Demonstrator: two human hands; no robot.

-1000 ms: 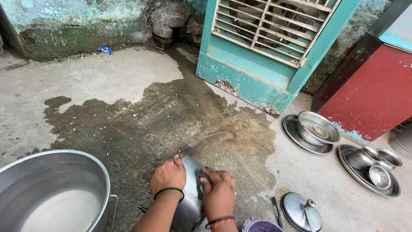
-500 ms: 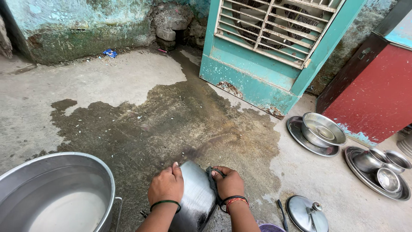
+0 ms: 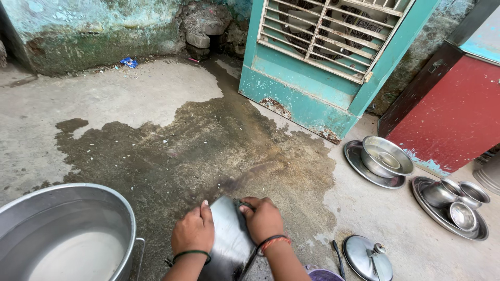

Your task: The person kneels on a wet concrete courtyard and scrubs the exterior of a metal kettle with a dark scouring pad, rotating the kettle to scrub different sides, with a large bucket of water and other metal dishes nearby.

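At the bottom centre of the frame, the left hand (image 3: 192, 230) steadies a steel pot (image 3: 227, 244) lying tilted on the wet floor (image 3: 182, 145), fingers together against its side. The right hand (image 3: 263, 218) presses a dark scrubber (image 3: 240, 204) onto it, fingers clamped. A water tub (image 3: 67, 229) sits lower left.

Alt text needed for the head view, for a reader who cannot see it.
Two hands grip a steel pot on wet concrete: the left hand steadies its side, the right hand presses a dark scrubber against it. A water-filled steel tub sits left; washed steel dishes lie right.

Soft daylight, sharp, edges perhaps distorted
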